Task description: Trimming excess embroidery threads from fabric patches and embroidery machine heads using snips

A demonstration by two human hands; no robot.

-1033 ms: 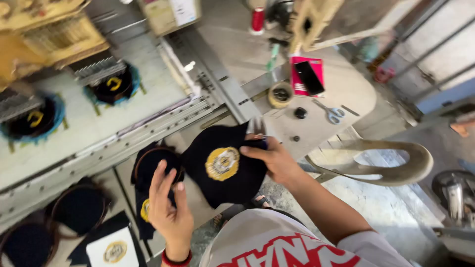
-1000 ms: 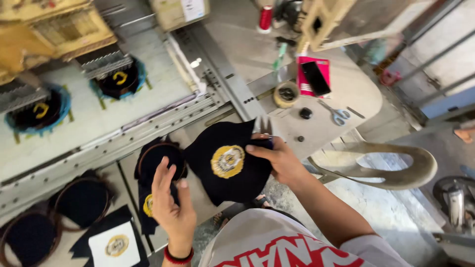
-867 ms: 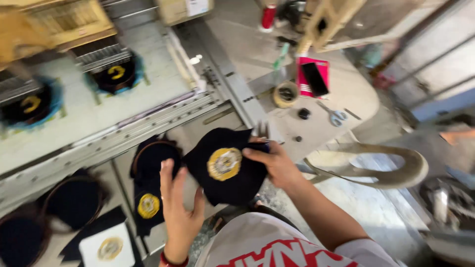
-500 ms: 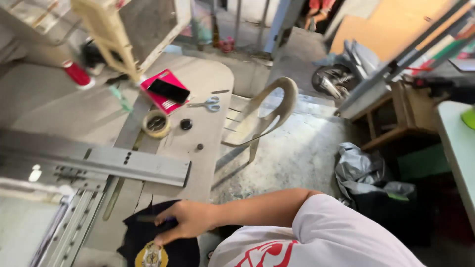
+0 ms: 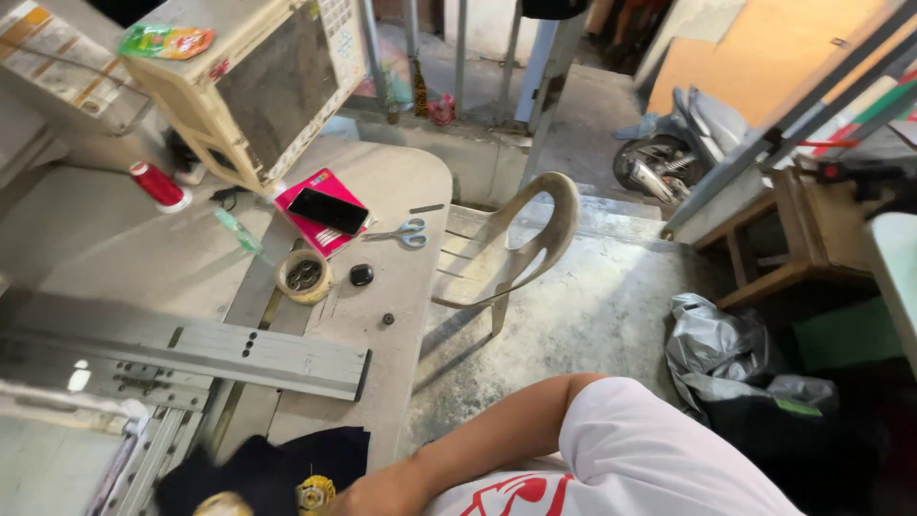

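Observation:
A black cloth cap piece point(image 5: 287, 459) with a round gold emblem point(image 5: 313, 493) lies at the near edge of the grey work table point(image 5: 401, 315). My right hand point(image 5: 368, 495) reaches in from the lower right, its bare forearm crossing the bottom of the head view, and grips the cloth beside the emblem. The bottom edge of the view cuts off most of its fingers. A blurred gold shape point(image 5: 222, 504) shows at the cloth's left end. My left hand is out of sight. A white sleeve point(image 5: 659, 449) covers my upper arm.
On the table lie scissors point(image 5: 411, 232), a phone point(image 5: 328, 210) on a pink notebook, a tape roll point(image 5: 304, 275), a red thread spool point(image 5: 159, 184) and a metal rail point(image 5: 191, 349). A beige box-like machine point(image 5: 258, 86) stands behind. A plastic chair point(image 5: 516, 248) and grey bag point(image 5: 726, 354) occupy the floor.
The view has swung right, from the embroidery machine to the table's end, chair and floor. My left hand has left the view. My right hand and the cloth now sit at the bottom edge.

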